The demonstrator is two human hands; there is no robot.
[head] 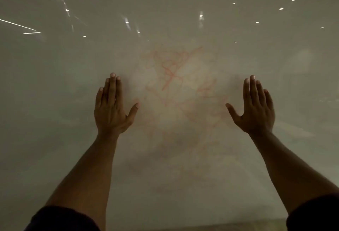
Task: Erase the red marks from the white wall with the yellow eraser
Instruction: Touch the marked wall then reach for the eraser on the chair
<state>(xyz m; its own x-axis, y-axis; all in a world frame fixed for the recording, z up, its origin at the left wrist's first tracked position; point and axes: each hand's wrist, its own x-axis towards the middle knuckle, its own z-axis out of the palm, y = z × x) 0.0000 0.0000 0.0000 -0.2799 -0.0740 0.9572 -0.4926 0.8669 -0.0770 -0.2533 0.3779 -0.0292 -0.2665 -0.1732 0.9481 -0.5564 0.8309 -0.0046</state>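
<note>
A glossy white wall [55, 87] fills the view. Faint, smeared red marks [172, 73] spread over its middle, strongest in the upper part and paler lower down. My left hand [111, 109] is held up flat to the left of the marks, fingers together and thumb out, holding nothing. My right hand [255, 109] is held up the same way on the right of the marks, also with nothing in it. Whether the palms touch the wall is not clear. No yellow eraser is in view.
Small bright reflections of ceiling lights [201, 15] dot the upper wall. A thin strip of floor or ledge [201, 228] shows at the bottom edge between my dark sleeves.
</note>
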